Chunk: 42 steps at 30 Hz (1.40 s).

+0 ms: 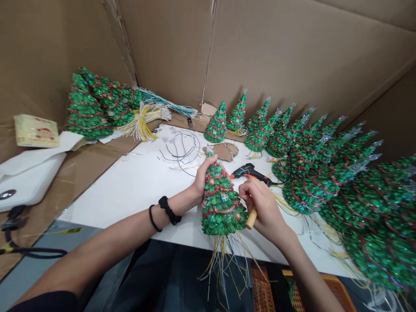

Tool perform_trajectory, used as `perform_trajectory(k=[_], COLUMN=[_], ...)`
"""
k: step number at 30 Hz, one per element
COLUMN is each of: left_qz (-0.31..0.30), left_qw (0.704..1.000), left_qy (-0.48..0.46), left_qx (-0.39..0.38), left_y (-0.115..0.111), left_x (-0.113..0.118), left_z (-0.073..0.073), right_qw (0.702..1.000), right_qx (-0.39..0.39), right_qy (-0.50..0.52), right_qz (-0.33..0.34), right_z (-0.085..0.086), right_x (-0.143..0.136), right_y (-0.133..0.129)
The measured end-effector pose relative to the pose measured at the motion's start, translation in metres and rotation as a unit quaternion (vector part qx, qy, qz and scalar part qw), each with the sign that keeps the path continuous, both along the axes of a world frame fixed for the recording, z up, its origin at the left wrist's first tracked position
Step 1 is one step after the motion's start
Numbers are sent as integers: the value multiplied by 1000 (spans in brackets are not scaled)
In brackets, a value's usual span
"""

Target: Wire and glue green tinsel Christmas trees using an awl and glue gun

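My left hand [204, 177] is wrapped round the upper part of a small green Christmas tree [221, 212] with red garlands and a star at its tip. Loose yellow, white and green wires [224, 264] hang from the tree's base over my lap. On the tree's right side, my right hand [261, 203] grips a tool by its wooden handle [251, 217]; the tool's working end is hidden by the fingers and the tree. Just behind that hand lies a black glue gun [251, 172] with an orange nozzle part.
Many decorated trees [312, 173] stand along the right, several with clear stars. More trees [97, 104] and bundled wires [146, 119] are at the back left. Loose dark wire [183, 149] lies on the white board [130, 195]. Cardboard walls [260, 47] enclose the bench.
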<state>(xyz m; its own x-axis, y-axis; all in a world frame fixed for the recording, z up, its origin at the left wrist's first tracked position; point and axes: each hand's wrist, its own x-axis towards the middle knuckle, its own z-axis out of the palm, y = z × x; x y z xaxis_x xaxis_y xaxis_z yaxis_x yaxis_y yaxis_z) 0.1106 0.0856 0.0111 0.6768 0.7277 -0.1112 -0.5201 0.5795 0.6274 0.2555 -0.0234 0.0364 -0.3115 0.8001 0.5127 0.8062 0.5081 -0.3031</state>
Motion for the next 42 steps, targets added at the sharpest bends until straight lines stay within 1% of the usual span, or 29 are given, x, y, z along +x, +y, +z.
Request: perform_trajectory(k=[11,13,19,24,27,30,32,36,39,42], left_qz=[-3,-3,5,11,11,3,3,15,25,26], left_qw=[1000,1000,1000,1000,1000,1000,1000,1000,1000,999], left_qy=[6,6,3,2,-2,-4,-2,0,8,16], left_qx=[8,8,10,9,6,8,9,6,5,17], left_y=[1,2,0,-1,-1,-1,-1,-2,-2,-2], left_x=[0,0,-1,-2,-1,-1,-1,-1,-1,-1], left_z=[0,-1,2,4,4,4,5,7,9,9], right_qw=[999,999,999,999,999,996,992,987,986,986], right_qx=[14,6,-33,-33,-19,-17,-30,-38,-32,-35], right_qy=[35,40,37,11,-24,-79,-114,-152,-156,-151], right_qz=[-16,-18,12,18,22,29,35,46,53,59], right_z=[-5,-5,1,2,4,12,18,26,26,22], right_x=[0,0,4,9,10,11,11,11,11,11], right_y=[0,1,1,-1,-2,-2,-1,4,7,9])
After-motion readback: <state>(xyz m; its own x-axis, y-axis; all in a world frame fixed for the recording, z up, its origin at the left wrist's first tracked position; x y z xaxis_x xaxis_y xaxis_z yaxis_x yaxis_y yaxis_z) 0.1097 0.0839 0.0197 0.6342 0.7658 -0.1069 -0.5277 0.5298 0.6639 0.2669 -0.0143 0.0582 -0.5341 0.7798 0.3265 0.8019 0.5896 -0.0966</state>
